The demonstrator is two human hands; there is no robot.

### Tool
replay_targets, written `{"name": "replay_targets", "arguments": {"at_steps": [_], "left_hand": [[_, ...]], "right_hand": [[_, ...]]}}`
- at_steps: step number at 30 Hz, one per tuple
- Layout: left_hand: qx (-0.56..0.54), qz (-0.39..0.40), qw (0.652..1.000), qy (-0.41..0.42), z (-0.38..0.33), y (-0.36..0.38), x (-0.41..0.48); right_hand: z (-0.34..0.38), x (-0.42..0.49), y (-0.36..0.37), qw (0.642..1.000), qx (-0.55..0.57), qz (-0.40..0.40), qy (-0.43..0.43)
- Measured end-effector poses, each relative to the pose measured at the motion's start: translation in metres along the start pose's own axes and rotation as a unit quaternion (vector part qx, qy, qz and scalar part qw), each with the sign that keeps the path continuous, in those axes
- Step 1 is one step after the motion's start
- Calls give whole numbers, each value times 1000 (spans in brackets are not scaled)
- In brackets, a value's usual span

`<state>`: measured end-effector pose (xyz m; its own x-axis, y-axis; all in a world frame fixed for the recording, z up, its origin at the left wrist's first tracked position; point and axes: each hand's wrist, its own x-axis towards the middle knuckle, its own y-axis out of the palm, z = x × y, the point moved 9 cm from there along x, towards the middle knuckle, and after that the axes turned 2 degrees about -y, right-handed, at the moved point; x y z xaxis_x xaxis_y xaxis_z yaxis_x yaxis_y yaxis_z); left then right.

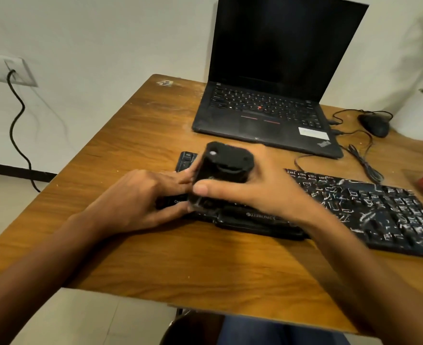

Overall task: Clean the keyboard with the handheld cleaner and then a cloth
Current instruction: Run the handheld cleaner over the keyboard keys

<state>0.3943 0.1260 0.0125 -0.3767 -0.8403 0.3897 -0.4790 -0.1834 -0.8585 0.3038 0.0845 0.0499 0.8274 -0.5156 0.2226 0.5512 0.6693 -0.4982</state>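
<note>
Right hand (262, 192): you grip the cleaner (225, 168), thumb (201, 189) across its near face, the rest of the fingers wrapped round the far side and mostly hidden. The body stands nearly upright, mouth down on the left part of the keyboard (370, 207). Probably held that way so the suction end meets the keys squarely.

Left hand (135, 195): fingers (180, 176) laid out straight over the keyboard's left end, tips touching the cleaner's side. It holds nothing. It looks like a brace, so the keyboard does not slide on the surface (205, 265) under the cleaner's push.

The keyboard lies slantwise near the front edge, close to you. White dust (355, 195) coats the keys to the right of the cleaner; the few keys showing at the left end look dark. My judgement: you work left to right, with most of the pass ahead.

The laptop (262, 115) sits open behind, screen dark, with the mouse (375, 125) to its right, both well away from the work. At the right edge there is something blurred, red and white; I cannot tell whether it is the cloth.
</note>
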Motion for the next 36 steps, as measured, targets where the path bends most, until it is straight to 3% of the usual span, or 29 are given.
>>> {"name": "replay_targets", "arguments": {"at_steps": [3, 8, 12, 14, 18, 22, 25, 29, 33, 36], "left_hand": [[7, -1, 1000, -4, 5, 1, -2], [14, -8, 1000, -11, 5, 1, -2], [18, -4, 1000, -12, 4, 1, -2], [11, 1, 1000, -16, 4, 2, -2], [-2, 10, 1000, -28, 9, 3, -3], [-1, 11, 1000, -27, 8, 2, -2], [-3, 12, 999, -33, 9, 3, -2], [-20, 24, 999, -22, 5, 3, -1], [-7, 6, 999, -31, 8, 2, -2], [-13, 21, 999, -29, 6, 3, -1]], "right_hand": [[-12, -11, 1, 1000, -11, 21, 20], [-24, -40, -59, 993, -95, -5, 76], [-18, -18, -35, 999, 6, -11, 51], [-20, 1, -13, 999, -1, 7, 51], [-9, 22, -32, 993, -53, -104, -20], [-10, 21, -14, 999, -28, -24, -9], [-7, 19, -29, 990, -92, -97, -52], [-12, 21, -4, 999, -41, 4, -11], [-2, 26, -30, 983, -148, -94, -55], [-13, 20, -12, 998, -46, -17, -25]]}}
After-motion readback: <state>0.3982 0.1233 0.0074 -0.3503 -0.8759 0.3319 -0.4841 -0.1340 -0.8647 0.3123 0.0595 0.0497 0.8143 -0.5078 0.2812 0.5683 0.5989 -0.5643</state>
